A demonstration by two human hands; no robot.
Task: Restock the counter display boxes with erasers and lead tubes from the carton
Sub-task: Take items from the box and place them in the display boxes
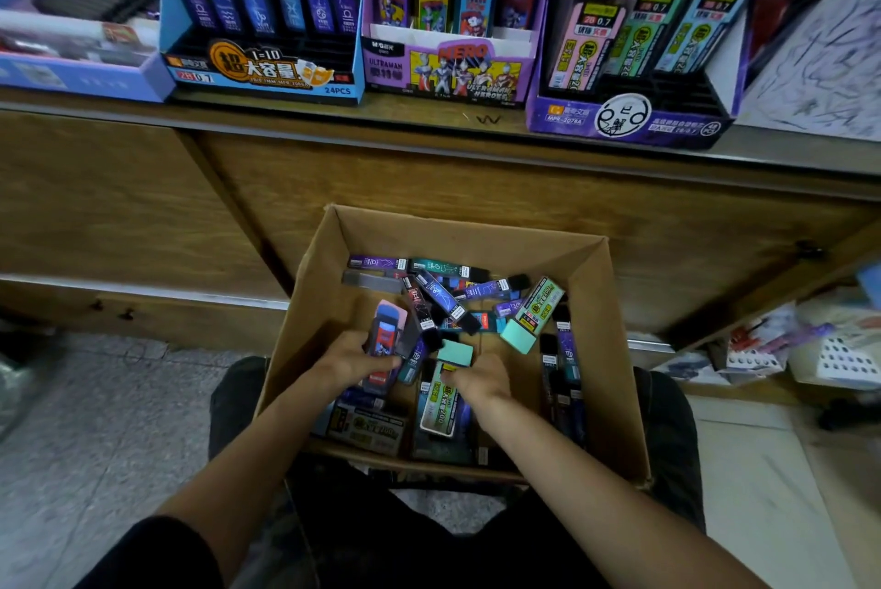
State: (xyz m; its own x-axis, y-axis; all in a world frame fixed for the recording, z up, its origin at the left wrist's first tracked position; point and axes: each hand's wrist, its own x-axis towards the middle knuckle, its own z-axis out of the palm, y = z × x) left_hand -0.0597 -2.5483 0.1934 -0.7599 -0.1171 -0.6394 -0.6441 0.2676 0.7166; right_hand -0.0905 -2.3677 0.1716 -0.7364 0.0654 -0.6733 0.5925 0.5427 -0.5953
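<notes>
A brown carton (615,350) sits on my lap, full of mixed lead tubes and erasers. Inside it, my left hand (350,362) grips a bundle of tubes, a blue-capped one with red artwork (387,335) on top. My right hand (479,381) holds a mint-capped lead tube (441,397) with a green label. Another mint-capped tube (531,314) lies loose at the carton's right. On the counter above stand three display boxes: a blue constellation box (267,78), a purple Ultraman box (448,73) and a purple box with pink and mint tubes (629,121).
The wooden counter front (143,187) rises right behind the carton. A further blue box (76,73) stands at far left on the counter, scribbled paper (824,63) at far right. Packaged goods (810,345) crowd a low shelf on the right. Speckled floor (95,421) lies to the left.
</notes>
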